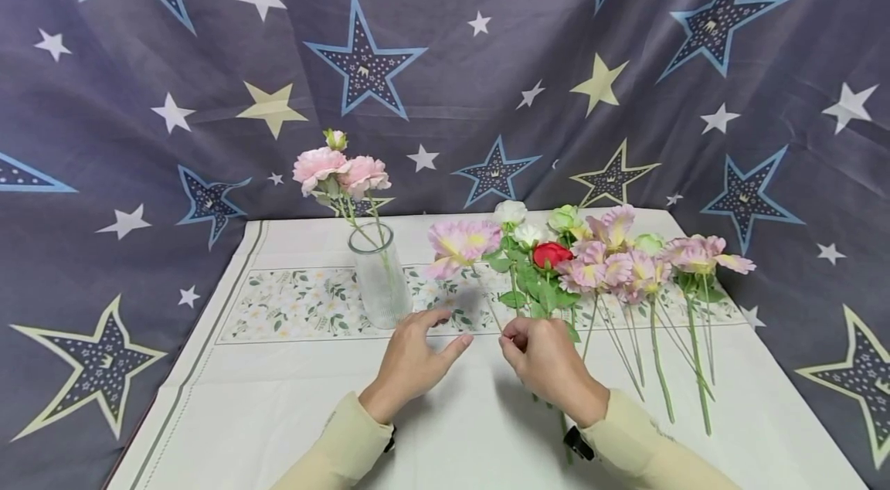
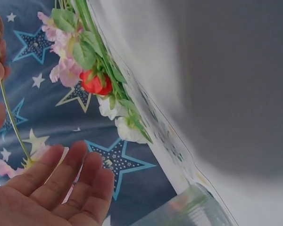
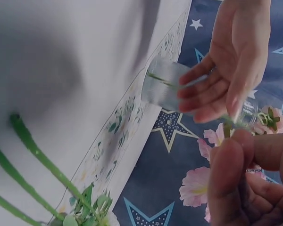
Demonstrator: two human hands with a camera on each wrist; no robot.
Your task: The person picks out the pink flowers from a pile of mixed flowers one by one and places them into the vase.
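Note:
My right hand point(image 1: 552, 362) pinches the thin stem of a pink artificial flower with a yellow centre point(image 1: 462, 243), its bloom up and leaning left. In the right wrist view the stem's end shows between thumb and fingertips point(image 3: 233, 146). My left hand point(image 1: 416, 355) holds nothing; its fingers are extended and spread in the left wrist view point(image 2: 61, 188). Just behind it stands a ribbed clear glass vase point(image 1: 378, 281). Pale pink flowers point(image 1: 320, 167) and a small bud point(image 1: 336, 139) rise from the vase, tilted left.
Right of the hands lie several stemmed flowers: a red rose point(image 1: 552, 254), white roses point(image 1: 511, 212), green blooms point(image 1: 565, 218) and pink-yellow ones point(image 1: 643, 273). A floral runner point(image 1: 292, 304) crosses the white tablecloth point(image 1: 278, 405). Star-printed cloth point(image 1: 431, 57) hangs behind.

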